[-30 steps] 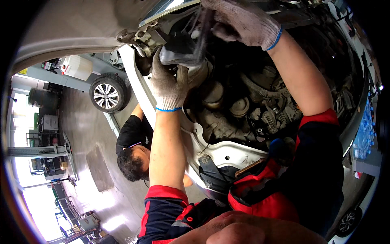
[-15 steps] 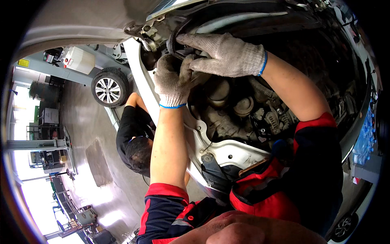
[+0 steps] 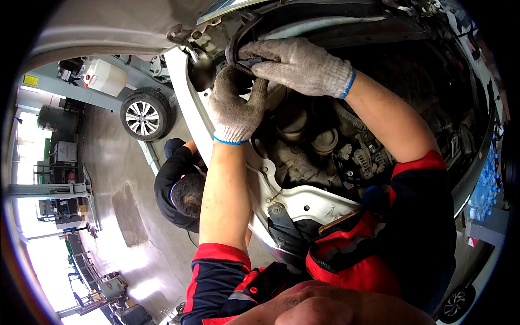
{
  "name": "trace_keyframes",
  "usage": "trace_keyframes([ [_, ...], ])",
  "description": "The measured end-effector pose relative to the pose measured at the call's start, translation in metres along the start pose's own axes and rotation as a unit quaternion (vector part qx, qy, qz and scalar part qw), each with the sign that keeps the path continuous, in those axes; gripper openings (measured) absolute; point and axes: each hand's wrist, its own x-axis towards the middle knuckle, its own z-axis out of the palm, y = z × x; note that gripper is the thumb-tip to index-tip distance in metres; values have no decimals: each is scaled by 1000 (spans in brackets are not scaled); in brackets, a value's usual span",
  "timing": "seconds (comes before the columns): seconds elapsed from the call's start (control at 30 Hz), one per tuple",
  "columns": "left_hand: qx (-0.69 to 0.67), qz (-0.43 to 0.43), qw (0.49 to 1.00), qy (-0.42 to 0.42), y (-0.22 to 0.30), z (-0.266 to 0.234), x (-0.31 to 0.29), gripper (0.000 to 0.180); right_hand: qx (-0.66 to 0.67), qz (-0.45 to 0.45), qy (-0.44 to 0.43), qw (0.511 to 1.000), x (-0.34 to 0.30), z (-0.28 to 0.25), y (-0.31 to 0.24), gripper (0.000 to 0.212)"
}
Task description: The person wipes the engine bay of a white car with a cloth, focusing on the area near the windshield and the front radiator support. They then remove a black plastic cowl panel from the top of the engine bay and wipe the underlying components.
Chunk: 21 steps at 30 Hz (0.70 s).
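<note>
Both my hands wear grey knitted gloves with blue cuff edges and meet over the far left corner of an open engine bay (image 3: 336,124). A black curved strip (image 3: 234,47), of rubber or plastic, loops up between them; its exact kind I cannot make out. My right hand (image 3: 303,66) grips the strip from the right, fingers pointing left along it. Beneath it, my left hand (image 3: 236,105) closes its fingers at the strip's lower end, close to the right fingertips. The left fingertips are partly hidden.
The white fender edge (image 3: 189,97) runs along the bay's left side, under the raised hood (image 3: 108,27). A co-worker in black (image 3: 176,184) crouches beyond it near a removed wheel (image 3: 145,114). Wrapped water bottles (image 3: 483,187) stand at the far right.
The black strip has shifted and now stands higher above the corner. My left hand has moved slightly right and up, my right slightly left. The co-worker's head and arm have shifted.
</note>
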Motion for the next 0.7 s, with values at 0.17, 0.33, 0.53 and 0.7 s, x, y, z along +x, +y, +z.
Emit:
trace_keyframes([
  [0.17,-69,96,992,48,-11,6,0,37,-29,22,24,999,3,-5,-11,38],
  [0.33,88,75,993,3,-19,7,7,41,-53,0,122,991,15,-28,8,37],
  [0.53,94,83,988,-90,-18,7,8,50,-263,-98,101,954,43,-50,25,33],
  [0.7,76,33,993,-88,-23,8,10,47,87,19,68,994,54,-31,4,34],
])
